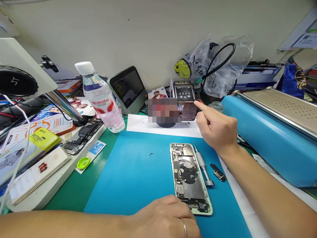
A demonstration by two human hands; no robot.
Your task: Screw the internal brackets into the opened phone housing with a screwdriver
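My right hand point(216, 125) points forward with its index finger stretched out and the other fingers curled; it holds nothing. Its fingertip is at the upper right corner of a lit smartphone point(189, 111) propped sideways at the back. Down at the front, my left hand point(169, 215) lies closed beside the lower end of an opened phone point(189, 178); its fingertips are hidden, and anything within them too. That phone's housing is pale green, with boards and a bare battery bay showing. Right of it lie a screwdriver point(201, 162) and a small dark phone part point(218, 172).
A blue mat point(133, 165) covers the bench. At left stand a water bottle point(101, 99), a smart display point(128, 89), boxes and a loose phone screen point(83, 135). A blue machine point(267, 138) stands at right; plastic bags point(225, 69) are behind.
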